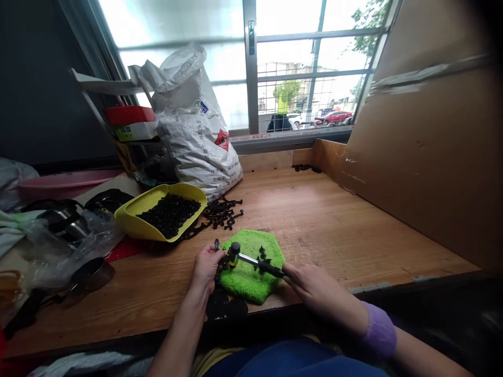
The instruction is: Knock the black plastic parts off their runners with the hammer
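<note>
1. A hammer is spanning the green cloth at the near middle, its head pointing left.
2. The right hand is closing firmly around its handle.
3. The left hand is pinching a small black part beside the hammer head, thumb and fingers nearly meeting.
4. The wooden table is supporting the cloth and, farther left, a yellow scoop holding black pieces.
5. Beyond, a white sack is standing before the window; cardboard is rising on the right.
</note>
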A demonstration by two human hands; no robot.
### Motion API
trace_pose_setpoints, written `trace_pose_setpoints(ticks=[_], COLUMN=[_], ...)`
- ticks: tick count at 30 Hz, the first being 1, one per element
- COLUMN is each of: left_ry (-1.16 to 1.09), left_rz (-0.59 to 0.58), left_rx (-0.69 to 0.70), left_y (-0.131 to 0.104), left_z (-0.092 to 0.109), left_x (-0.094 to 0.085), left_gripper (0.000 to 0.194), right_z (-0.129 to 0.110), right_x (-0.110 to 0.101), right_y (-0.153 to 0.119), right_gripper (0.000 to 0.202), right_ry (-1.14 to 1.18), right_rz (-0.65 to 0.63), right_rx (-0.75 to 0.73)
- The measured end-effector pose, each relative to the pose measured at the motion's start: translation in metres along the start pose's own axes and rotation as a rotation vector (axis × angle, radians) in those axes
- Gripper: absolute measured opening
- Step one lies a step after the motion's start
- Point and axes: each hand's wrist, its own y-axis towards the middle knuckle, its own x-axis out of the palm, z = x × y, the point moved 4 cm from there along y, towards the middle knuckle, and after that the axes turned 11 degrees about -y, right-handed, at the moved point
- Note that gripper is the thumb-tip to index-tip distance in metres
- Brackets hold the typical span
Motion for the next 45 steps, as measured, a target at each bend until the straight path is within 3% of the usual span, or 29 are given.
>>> trace_pose_setpoints(ticks=[6,9,13,26,32,37,41,45], left_ry=[0.038,0.124,0.181,0.286,0.29,0.299,0.308,0.324], left_rz=[-0.094,-0.153,-0.142,-0.144,-0.13,-0.144,-0.153,-0.159], left_rx=[-0.138,-0.152,-0.158,-0.134,-0.134,-0.129,-0.119,-0.11], left_y=[-0.006,-0.007,-0.005,-0.003,-0.004,-0.001,0.0,-0.002], left_z=[0.004,0.006,0.005,0.005,0.007,0.005,0.004,0.005], left_x=[0.003,0.012,0.017,0.024,0.026,0.025,0.026,0.027], left_gripper=[0.028,0.028,0.027,0.028,0.025,0.022,0.018,0.018], right_z=[0.026,0.038,0.044,0.043,0.029,0.018,0.015,0.013], right_x=[-0.003,-0.002,0.001,0.002,-0.025,-0.021,-0.022,-0.019], right_y=[-0.016,-0.024,-0.03,-0.023,-0.012,-0.001,-0.001,0.001], right_gripper=[0.032,0.035,0.035,0.034,0.025,0.021,0.025,0.027], right_ry=[0.412,0.42,0.456,0.381,0.284,-0.027,0.06,-0.085], right_rz=[0.175,0.185,0.184,0.139,0.32,0.165,0.211,0.062], right_rx=[0.002,0.041,0.06,0.043,-0.021,-0.01,-0.002,0.007])
